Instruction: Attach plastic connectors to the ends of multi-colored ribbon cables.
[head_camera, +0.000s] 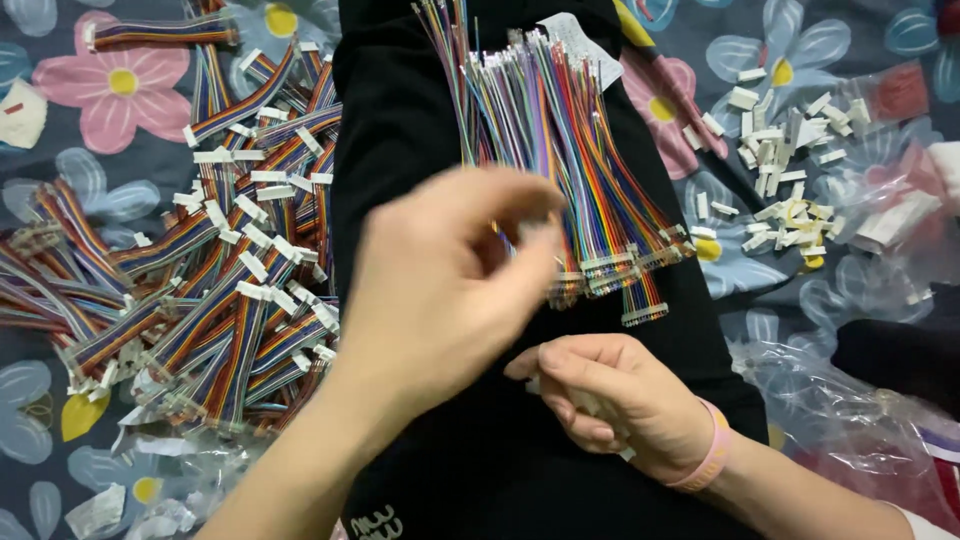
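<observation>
We see big heap of finished rainbow cables (215, 290) at left; loose wire bundle (560, 150) and white connector housings (790, 170) remain. Left hand (440, 290) fingers pinched, blurred, contents unclear; right hand (615, 395) fingers curled on small white piece (533, 385).

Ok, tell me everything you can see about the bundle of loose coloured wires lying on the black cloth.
The wire bundle is a sheaf of thin insulated wires in rainbow colours: red, orange, yellow, green, blue, purple and white. It lies flat on the black cloth, fanning from the top of the view down to the right. Its lower ends carry small whitish connectors, stepped unevenly. The left hand, blurred, is at its lower left edge; whether it touches cannot be told. A white tag lies at the upper end.
</observation>
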